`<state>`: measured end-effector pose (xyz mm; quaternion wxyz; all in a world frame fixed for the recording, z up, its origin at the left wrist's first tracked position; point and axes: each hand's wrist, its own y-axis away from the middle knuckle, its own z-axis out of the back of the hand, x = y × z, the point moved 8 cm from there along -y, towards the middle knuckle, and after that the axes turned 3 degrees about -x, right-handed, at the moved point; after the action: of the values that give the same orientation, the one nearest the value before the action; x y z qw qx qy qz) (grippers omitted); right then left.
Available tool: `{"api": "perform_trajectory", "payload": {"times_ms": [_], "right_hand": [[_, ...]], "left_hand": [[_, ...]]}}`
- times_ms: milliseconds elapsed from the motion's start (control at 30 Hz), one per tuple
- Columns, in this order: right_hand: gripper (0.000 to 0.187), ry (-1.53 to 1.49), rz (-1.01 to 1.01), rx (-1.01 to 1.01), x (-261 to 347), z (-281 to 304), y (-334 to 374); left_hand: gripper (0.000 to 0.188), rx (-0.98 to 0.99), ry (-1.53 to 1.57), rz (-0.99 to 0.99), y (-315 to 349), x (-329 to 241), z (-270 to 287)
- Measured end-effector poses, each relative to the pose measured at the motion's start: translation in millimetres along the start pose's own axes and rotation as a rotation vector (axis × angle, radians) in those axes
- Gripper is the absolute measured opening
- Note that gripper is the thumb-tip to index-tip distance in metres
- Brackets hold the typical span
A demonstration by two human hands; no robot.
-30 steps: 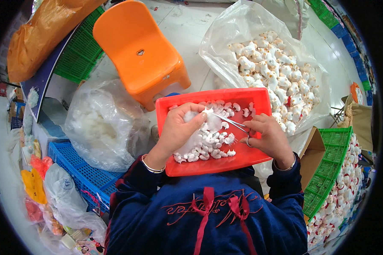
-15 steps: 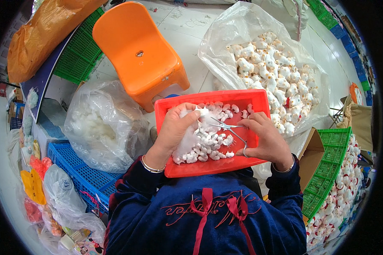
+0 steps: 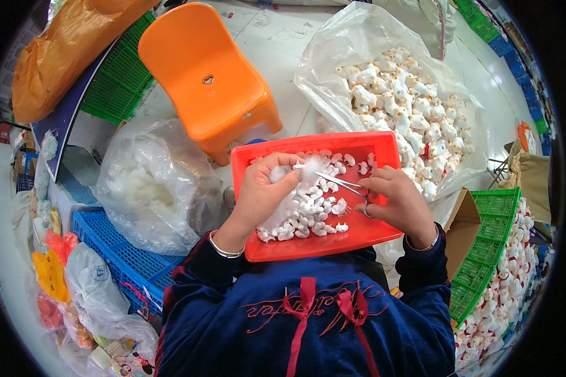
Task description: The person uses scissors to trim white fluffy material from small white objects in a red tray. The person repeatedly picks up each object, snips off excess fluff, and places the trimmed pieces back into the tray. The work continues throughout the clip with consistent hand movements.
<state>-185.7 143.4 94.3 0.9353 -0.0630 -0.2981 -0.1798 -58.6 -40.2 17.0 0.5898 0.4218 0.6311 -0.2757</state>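
Between thumb and fingers, my left hand (image 3: 263, 191) pinches a small white fabric piece (image 3: 300, 166) above the red tub (image 3: 321, 250). My right hand (image 3: 393, 196) grips slim metal forceps (image 3: 338, 181) with scissor-style finger loops. Their tips point left and meet a tuft of white fluff (image 3: 312, 167) beside the fabric piece; whether they are inside it, I cannot tell. A looser wad of stuffing (image 3: 275, 215) lies under my left hand. Many small curved white plush pieces (image 3: 305, 210) are piled in the tub, which sits against my body.
An orange chair (image 3: 214, 81) stands beyond the tub. A clear bag of stuffing (image 3: 138, 188) and a blue crate (image 3: 122, 251) are at left. At right are a big bag of white plush parts (image 3: 415, 125), a cardboard box (image 3: 462, 229) and a green crate (image 3: 487, 251).
My right hand has turned the forceps so their loops sit higher and farther right. Their tips now meet white fluff at the fabric piece, and my left hand has shifted slightly right.
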Motion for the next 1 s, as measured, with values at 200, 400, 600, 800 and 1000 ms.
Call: {"api": "perform_trajectory", "payload": {"times_ms": [200, 400, 600, 800, 1000], "right_hand": [[0.037, 0.044, 0.015, 0.012, 1, -3, -1], [0.035, 0.060, -0.024, 0.027, 1, 2, -2], [0.036, 0.070, 0.032, 0.044, 4, 0, -2], [0.034, 0.088, 0.015, 0.070, 8, 4, -3], [0.034, 0.078, 0.017, 0.065, 7, 4, -3]], "left_hand": [[0.018, 0.021, 0.060, 0.003, 1, -2, -2], [0.017, 0.055, -0.020, 0.008, 1, -2, -1], [0.018, 0.043, -0.024, -0.067, 2, -2, -2], [0.019, 0.035, 0.044, 0.003, 3, -5, -1], [0.020, 0.054, 0.024, -0.010, 2, -5, -2]]}}
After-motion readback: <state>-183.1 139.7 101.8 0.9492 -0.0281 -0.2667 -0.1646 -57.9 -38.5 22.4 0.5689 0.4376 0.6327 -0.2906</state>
